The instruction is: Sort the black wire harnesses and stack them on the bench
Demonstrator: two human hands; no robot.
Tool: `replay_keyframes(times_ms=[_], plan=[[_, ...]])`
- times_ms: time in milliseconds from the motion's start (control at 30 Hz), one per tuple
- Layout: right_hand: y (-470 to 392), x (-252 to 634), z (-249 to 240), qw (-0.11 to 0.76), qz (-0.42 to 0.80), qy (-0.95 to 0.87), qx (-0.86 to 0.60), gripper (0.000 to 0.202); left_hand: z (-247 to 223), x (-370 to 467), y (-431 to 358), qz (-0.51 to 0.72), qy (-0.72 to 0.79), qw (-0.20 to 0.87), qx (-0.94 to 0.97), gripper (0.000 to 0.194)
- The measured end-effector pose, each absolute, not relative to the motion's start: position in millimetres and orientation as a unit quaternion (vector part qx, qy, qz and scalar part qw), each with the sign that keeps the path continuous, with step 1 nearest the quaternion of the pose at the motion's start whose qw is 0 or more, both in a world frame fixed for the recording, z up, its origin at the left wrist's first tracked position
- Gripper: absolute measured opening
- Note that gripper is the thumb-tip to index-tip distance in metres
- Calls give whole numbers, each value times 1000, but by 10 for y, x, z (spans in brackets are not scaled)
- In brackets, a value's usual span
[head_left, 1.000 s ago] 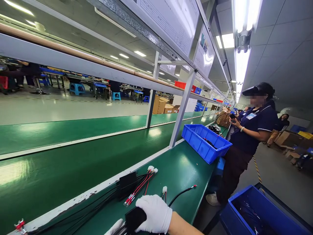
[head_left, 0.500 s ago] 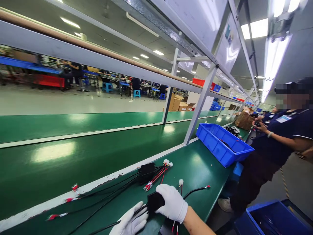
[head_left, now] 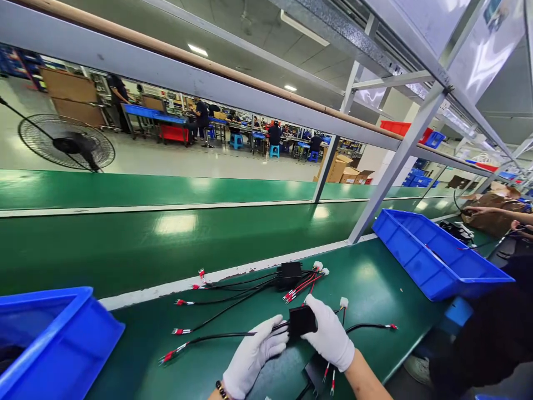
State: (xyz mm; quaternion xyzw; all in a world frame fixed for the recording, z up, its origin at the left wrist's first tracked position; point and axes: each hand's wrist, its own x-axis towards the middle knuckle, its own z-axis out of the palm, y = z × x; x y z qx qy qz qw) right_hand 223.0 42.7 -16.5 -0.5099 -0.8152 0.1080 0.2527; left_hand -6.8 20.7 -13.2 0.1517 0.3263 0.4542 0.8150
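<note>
My right hand, in a white glove, grips a small black box with cables by its right side. Black cables run from the box's left side through my gloved left hand, whose thumb and fingers close around them. One cable reaches left to a red-and-silver fork terminal. Just beyond lies a similar black box with black leads, red wires and white connectors. Under my right wrist another dark box is partly hidden.
On the green bench a blue bin stands at the right, another blue bin at the near left. A slanting grey post rises behind the bench. A co-worker's hands show at the far right.
My view has swung left, bringing the left bin and a fan into sight. Both hands keep hold of the same black box and its cables.
</note>
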Motion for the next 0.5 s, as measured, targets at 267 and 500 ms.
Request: replay_keyframes(times_ms=[267,500], plan=[[450,2217,-175,248,102,-814,-516,83,-146,-74,239,461,318,815,148,45],[447,2209,-172,249,93,-816,-513,85,-154,-81,255,462,317,814,152,43]])
